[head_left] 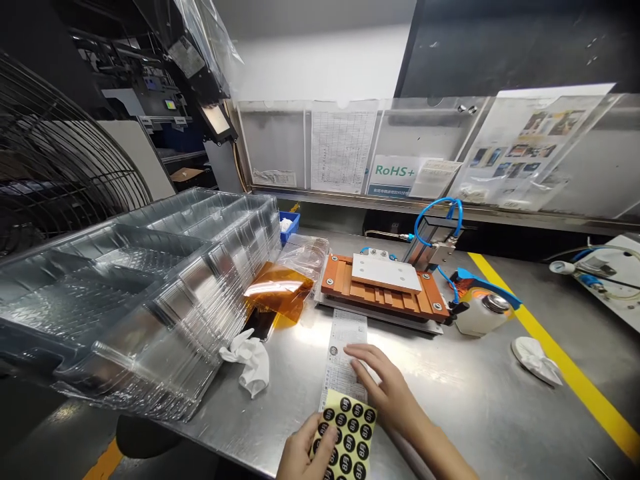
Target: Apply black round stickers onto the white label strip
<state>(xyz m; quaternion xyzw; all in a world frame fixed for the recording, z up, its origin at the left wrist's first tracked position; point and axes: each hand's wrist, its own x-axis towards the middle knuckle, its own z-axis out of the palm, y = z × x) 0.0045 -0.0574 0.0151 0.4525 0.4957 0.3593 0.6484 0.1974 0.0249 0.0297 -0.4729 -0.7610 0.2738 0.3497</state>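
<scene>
My left hand (306, 448) is closed on the edge of a yellow sheet of round black stickers (349, 437) marked "8月", with its thumb on top. Beyond that sheet a printed paper form (345, 373) lies on the metal table, partly covered by the stickers and my fingers. One round dark sticker (333, 351) shows on the form. My right hand (383, 383) is over the form's right side, fingers stretched out toward this sticker. Nothing can be seen in its grasp. Whether the fingertips touch the paper I cannot tell.
Clear plastic trays (165, 293) are stacked at left. A crumpled white cloth (250, 360) and amber film (280, 290) lie beside them. Behind the form stands an orange-brown fixture (385, 287) with blue hoses. A bottle (483, 312) and white pad (536, 360) are at right.
</scene>
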